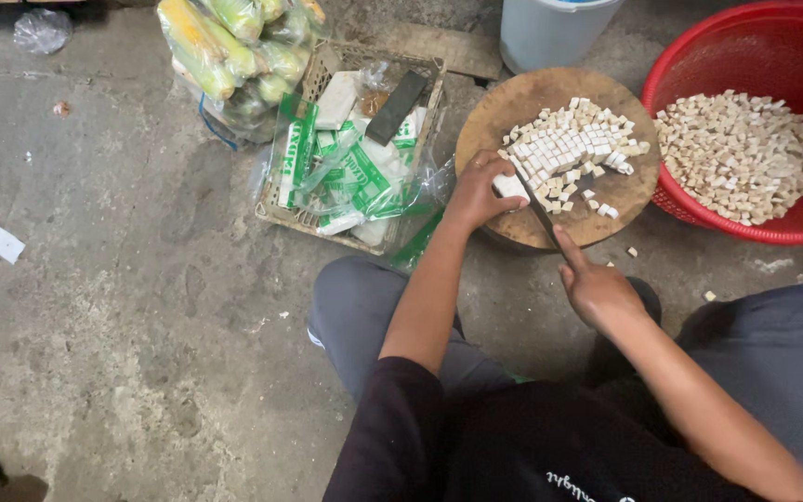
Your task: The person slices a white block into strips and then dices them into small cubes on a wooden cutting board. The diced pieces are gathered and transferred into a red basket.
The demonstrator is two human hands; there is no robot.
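A round wooden chopping board (513, 112) lies on the concrete floor in the upper middle of the frame, with a heap of small white tofu cubes (573, 149) on its centre. The left hand (478, 191) rests curled at the board's lower left edge, fingers pressing down on an uncut white tofu piece (510, 186). Just right of it and lower, the right hand (597, 290) grips a knife (539, 212), index finger stretched along the blade's back; the blade slants up to the piece beside the left fingers. At upper right a red plastic basket (773, 46) holds many more cubes. Left of the board, a woven tray (327, 58) carries green-and-white wrappers
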